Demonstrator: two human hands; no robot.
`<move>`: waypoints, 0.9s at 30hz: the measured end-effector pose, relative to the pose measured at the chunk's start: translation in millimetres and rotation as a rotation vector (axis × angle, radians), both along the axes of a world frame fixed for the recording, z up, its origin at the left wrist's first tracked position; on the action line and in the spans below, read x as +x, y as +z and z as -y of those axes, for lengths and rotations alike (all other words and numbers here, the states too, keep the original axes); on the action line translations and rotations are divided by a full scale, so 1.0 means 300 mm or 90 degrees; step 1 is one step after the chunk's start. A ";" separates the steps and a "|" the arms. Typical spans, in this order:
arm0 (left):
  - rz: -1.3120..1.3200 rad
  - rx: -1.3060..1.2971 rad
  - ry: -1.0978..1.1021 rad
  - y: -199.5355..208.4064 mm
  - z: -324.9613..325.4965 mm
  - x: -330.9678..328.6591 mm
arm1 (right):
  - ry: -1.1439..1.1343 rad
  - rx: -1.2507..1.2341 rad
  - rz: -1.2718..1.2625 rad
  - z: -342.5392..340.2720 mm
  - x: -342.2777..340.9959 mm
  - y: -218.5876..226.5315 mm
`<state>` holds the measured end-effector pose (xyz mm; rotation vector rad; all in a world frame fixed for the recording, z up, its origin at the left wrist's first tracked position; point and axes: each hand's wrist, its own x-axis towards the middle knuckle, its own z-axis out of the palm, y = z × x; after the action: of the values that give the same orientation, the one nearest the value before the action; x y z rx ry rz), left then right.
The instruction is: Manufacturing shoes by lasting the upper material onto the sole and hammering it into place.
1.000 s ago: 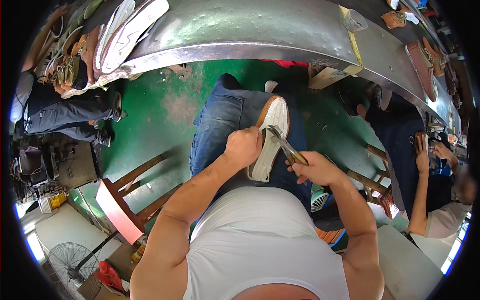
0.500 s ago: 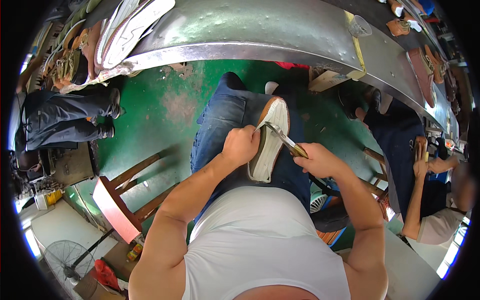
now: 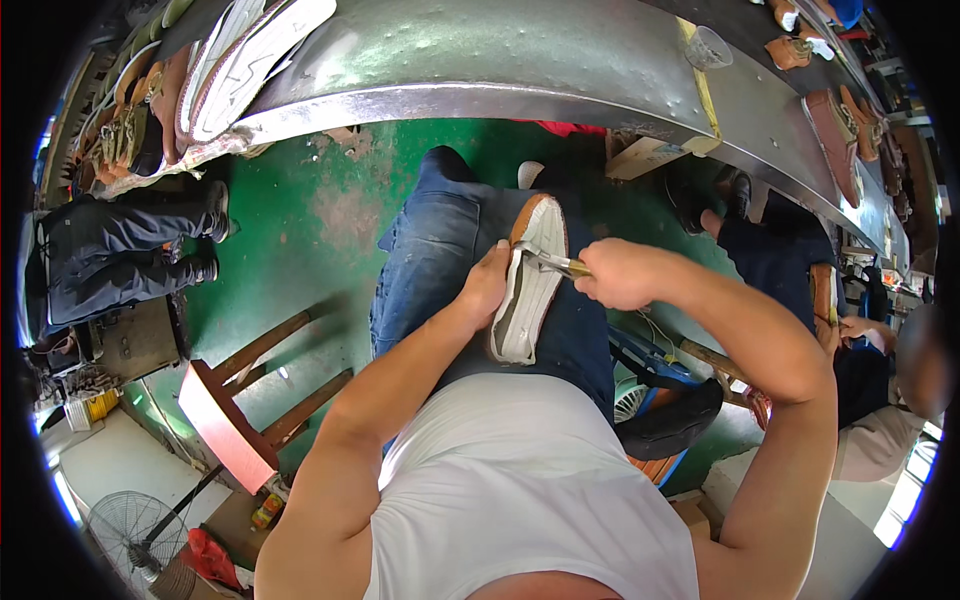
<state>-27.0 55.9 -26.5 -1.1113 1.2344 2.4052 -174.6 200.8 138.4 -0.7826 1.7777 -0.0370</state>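
Observation:
A shoe point(image 3: 530, 305) lies bottom up across my lap, its underside white and its toe edge brown, the toe pointing away from me. My left hand point(image 3: 486, 284) is closed on the shoe's left edge, where the dark side material stands apart from the white bottom. In my right hand point(image 3: 622, 273) is a pair of pincers point(image 3: 556, 263) with a metal head and yellowish handles. The pincers lie nearly level, coming in from the right, and their head touches the shoe's left edge beside my left fingertips. Whether the jaws grip the material is too small to tell.
A metal-topped bench point(image 3: 480, 50) runs across the front, with white soles point(image 3: 255, 75) at its left and brown shoes point(image 3: 832, 140) at its right. Left of me stands a wooden stool point(image 3: 225, 420). A co-worker point(image 3: 880, 400) sits at the right. A fan point(image 3: 135, 520) stands lower left.
My right elbow has swung outward and the pincers have turned from slanted to nearly level. My left hand has shifted slightly on the shoe's edge. The whole view has moved a little.

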 end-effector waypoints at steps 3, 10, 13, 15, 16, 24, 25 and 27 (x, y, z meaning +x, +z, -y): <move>-0.088 0.177 -0.016 0.050 0.046 0.045 | -0.067 -0.123 -0.070 -0.062 0.097 -0.133; -0.114 0.124 0.005 0.029 0.056 -0.040 | -0.527 -0.301 0.007 -0.107 0.337 -0.374; -0.034 0.087 -0.014 0.055 0.050 -0.036 | -0.612 -0.266 0.148 -0.120 0.336 -0.344; -0.037 0.082 -0.008 0.072 0.051 -0.055 | -0.672 -0.204 0.266 -0.139 0.297 -0.350; -0.036 0.084 -0.007 0.073 0.051 -0.059 | -0.733 -0.237 0.438 -0.175 0.283 -0.389; 0.005 0.057 -0.040 0.102 0.056 -0.090 | -0.645 -0.188 0.728 -0.303 0.077 -0.403; 0.023 0.062 -0.038 0.100 0.053 -0.085 | -0.635 -0.173 0.726 -0.348 0.059 -0.411; 0.030 0.062 -0.021 0.097 0.062 -0.107 | -0.627 -0.163 0.621 -0.448 0.028 -0.377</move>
<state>-59.1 37.2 2.6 -1.1024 1.0992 2.3737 -166.3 335.3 25.4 0.0644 1.0412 -1.1161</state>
